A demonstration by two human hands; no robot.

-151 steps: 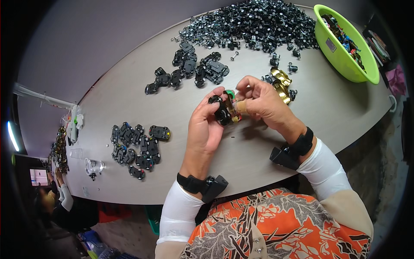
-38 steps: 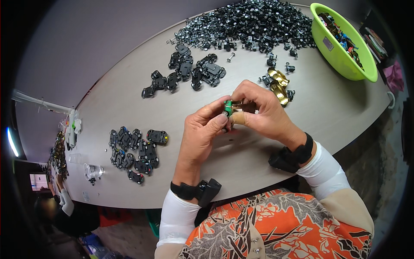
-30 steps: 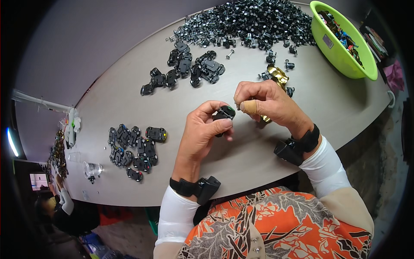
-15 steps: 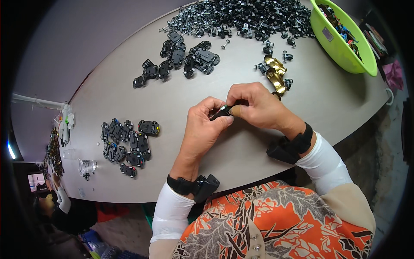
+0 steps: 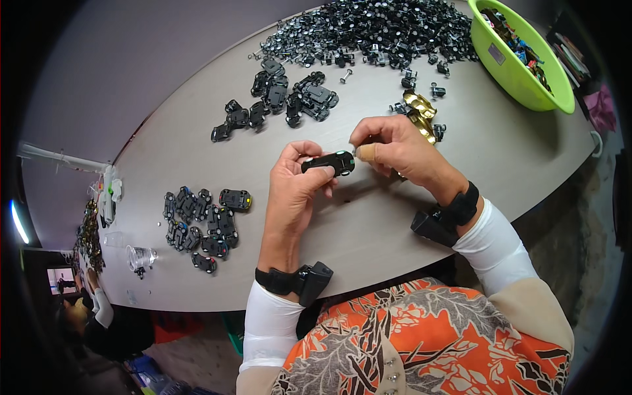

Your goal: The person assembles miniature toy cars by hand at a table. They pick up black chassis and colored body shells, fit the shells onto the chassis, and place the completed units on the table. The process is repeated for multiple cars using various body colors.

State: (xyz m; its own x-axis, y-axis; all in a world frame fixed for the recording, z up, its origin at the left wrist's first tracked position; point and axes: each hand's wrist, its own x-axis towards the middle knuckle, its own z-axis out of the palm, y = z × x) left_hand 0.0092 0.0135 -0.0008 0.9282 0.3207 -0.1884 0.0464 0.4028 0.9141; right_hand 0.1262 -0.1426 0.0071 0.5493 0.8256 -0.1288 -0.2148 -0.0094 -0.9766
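Note:
My left hand [image 5: 289, 191] holds a small black toy car [image 5: 332, 162], its flat underside facing up, between thumb and fingers. Just off the car's right end, my right hand [image 5: 411, 155] is closed in a pinch, with a tan wrap around one digit. A tiny pale bit shows at its fingertips, too small to name. Beyond the right hand lie shiny gold toy car bodies [image 5: 420, 107], partly hidden by it, with loose black wheel pieces [image 5: 438, 91] beside them.
A big heap of wheel-and-axle parts [image 5: 388, 33] covers the table's far side. Black toy cars lie grouped at back left [image 5: 276, 93] and left [image 5: 220, 224]. A green basin [image 5: 510, 69] stands far right; a clear cup [image 5: 140, 257] sits left. Another person [image 5: 99, 322] is at far left.
The toy car has turned so that its underside shows lengthwise. My left hand has shifted slightly left, and my right fingertips have drawn a little away from the car.

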